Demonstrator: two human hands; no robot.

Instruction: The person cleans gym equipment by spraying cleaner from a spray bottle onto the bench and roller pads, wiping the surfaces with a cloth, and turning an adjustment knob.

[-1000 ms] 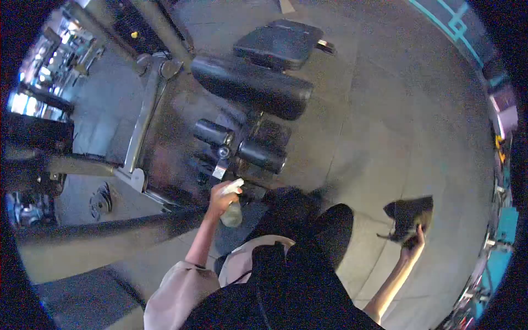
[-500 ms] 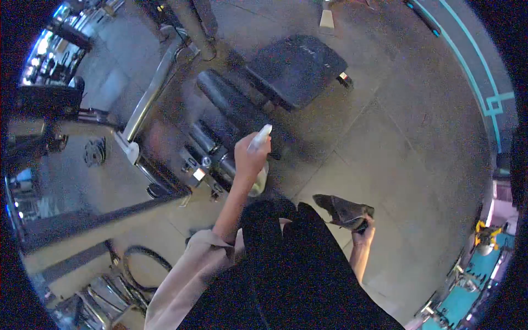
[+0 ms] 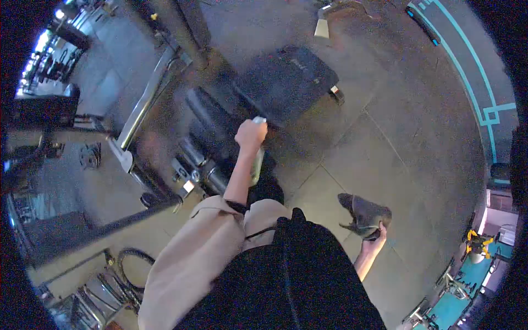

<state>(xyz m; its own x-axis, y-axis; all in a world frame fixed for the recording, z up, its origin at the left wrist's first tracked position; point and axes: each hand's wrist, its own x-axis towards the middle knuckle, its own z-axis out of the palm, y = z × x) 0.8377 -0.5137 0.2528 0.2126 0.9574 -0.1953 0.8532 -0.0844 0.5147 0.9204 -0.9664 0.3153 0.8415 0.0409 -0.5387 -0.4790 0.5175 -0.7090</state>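
My left hand (image 3: pixel 251 135) is wrapped around the neck of a spray bottle (image 3: pixel 257 166). Its pale head pokes out past my fingers and its translucent body hangs below them. Just beyond the hand are the black padded rollers (image 3: pixel 212 109) and the black seat pad (image 3: pixel 294 82) of a gym machine; I cannot tell whether the bottle touches them. Off to the right, my right hand (image 3: pixel 375 242) grips a crumpled dark grey cloth (image 3: pixel 369 213), held out over the floor.
A metal machine frame (image 3: pixel 146 104) runs along the left. At the lower left stands a rack (image 3: pixel 91 302) with metal bars. Grey tiled floor (image 3: pixel 407 143) spreads to the right, bordered by turquoise floor lines (image 3: pixel 467 55). Equipment on turquoise flooring (image 3: pixel 459 308) lies at the lower right.
My right hand has moved rightward with the cloth. The left hand has shifted slightly up, and the bottle's head shows less above the fingers. The view has tilted a little, showing more of my trousers.
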